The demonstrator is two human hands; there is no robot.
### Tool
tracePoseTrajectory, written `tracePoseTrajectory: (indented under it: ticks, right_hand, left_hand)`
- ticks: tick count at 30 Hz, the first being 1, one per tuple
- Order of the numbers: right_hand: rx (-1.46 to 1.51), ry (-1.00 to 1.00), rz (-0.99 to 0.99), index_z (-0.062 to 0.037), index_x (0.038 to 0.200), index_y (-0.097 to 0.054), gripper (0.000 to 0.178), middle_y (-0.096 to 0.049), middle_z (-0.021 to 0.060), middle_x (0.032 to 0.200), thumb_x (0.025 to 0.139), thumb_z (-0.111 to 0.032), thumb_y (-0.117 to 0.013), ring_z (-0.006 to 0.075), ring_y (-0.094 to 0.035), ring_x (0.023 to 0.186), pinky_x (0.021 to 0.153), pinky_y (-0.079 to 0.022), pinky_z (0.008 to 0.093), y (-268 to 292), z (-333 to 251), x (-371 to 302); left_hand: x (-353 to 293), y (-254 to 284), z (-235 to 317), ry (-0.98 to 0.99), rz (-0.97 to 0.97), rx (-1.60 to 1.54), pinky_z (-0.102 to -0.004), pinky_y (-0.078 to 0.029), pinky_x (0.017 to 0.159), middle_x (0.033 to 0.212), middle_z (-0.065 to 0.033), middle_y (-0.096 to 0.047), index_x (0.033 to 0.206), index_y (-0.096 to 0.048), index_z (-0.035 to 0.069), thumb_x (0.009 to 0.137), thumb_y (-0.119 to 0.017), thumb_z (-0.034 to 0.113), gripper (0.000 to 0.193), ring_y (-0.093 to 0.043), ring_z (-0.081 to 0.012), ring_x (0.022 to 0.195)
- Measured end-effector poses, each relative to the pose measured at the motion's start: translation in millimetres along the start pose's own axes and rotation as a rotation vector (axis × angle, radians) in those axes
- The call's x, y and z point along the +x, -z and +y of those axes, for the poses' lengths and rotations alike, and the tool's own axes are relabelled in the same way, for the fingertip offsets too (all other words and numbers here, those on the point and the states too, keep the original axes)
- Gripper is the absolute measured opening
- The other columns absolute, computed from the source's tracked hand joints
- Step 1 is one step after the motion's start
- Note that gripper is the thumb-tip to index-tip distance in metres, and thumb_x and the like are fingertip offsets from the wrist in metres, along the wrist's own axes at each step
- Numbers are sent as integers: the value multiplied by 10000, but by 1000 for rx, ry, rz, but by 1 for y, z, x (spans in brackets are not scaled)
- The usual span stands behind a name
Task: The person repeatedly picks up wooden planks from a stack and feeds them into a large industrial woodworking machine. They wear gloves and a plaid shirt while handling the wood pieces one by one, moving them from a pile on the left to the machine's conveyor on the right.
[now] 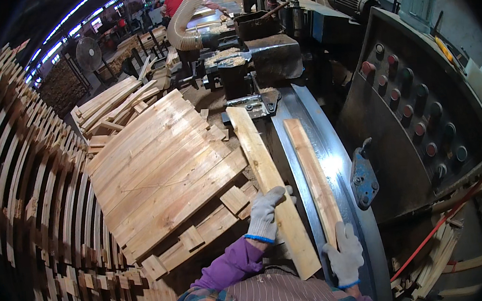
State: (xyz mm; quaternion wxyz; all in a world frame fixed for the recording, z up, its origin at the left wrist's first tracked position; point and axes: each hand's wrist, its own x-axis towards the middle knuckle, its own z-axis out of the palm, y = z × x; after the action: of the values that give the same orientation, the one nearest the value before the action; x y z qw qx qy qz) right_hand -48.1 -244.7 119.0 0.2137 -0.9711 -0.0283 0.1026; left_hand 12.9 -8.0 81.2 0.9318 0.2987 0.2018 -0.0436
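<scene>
Both my hands wear white knit gloves with blue cuffs. My left hand (266,212) is closed around a long pale wooden board (272,185), which slants from the machine's near edge toward my body. To the right, a narrower wooden board (310,170) lies lengthwise on the shiny metal machine bed (345,198). My right hand (345,256) is at this board's near end, its thumb on the left side and its fingers along the right. The glove partly hides that end of the board.
A stack of planks (165,163) stands left, with short wood blocks (191,238) beside it. Tall lumber piles (37,185) curve along the far left. A control panel (415,106) with several buttons rises right. A blue metal bracket (364,180) sits by the bed; a ribbed hose (186,20) hangs ahead.
</scene>
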Motion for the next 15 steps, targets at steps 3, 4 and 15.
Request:
tracePoseTrajectory:
  ticks: [3,4,15]
  right_hand:
    - [-307,389,498,-51,1219,-542,423,-530,149,1110,843,-215,-644,352,-530,1019,809,-441,473,-46,12,80]
    - [-324,456,530,-65,1165,-552,351,-525,146,1067,854,-211,-628,345,-518,994,805,-433,469,-52,4,115]
    - [330,459,173,-40,1391,-503,569,-577,194,1340,893,-305,-577,331,-540,1224,1015,-418,403,-40,-58,317]
  left_hand:
    - [-3,13,11,5,8,12,-357,-591,560,1007,-122,-674,1155,-560,-27,911,-634,137,303,-686,-228,809]
    - [-7,15,11,-66,-2,34,-360,-594,587,1044,-120,-661,1215,-505,-9,914,-628,129,354,-673,-224,800]
    - [4,-2,27,-302,21,61,-334,-595,731,1061,-175,-664,1226,-516,-68,920,-567,45,330,-677,-246,872]
